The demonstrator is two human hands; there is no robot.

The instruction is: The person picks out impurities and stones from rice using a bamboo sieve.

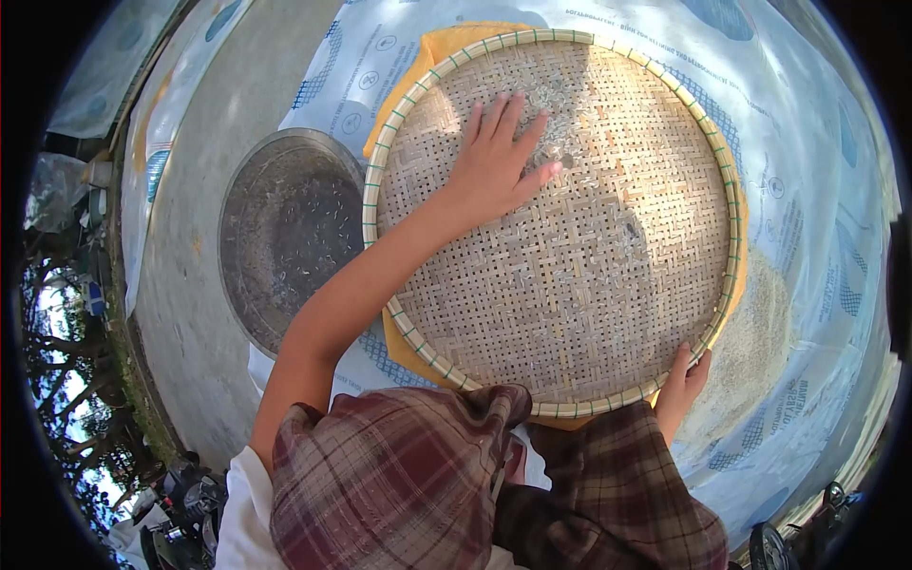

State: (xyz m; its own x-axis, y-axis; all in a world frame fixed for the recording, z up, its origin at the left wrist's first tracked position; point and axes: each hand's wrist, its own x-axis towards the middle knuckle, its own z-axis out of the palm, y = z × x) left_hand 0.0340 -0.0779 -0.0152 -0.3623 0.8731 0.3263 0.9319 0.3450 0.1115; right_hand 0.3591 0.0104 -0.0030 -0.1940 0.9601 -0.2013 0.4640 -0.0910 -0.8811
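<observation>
A large round woven bamboo winnowing tray point(570, 323) fills the middle of the view, its pale rim bound with green ties. My left hand point(496, 160) lies palm down on the upper part of the weave, fingers spread. Just right of its fingers is a thin scatter of pale grains point(562, 116), which look like rice. At the lower right, my right hand point(681, 382) grips the tray's rim, its thumb over the edge and other fingers partly hidden. The tray overlaps the right edge of a dark metal basin point(245, 209), where a few pale grains lie.
Under the tray, yellow material point(446, 43) shows around the edges. Blue-white printed sheeting point(807, 142) covers the ground, with a spread of grain point(755, 342) to the right. Bare concrete point(180, 285) lies left of the basin. Motorbike parts point(195, 503) appear at the lower left.
</observation>
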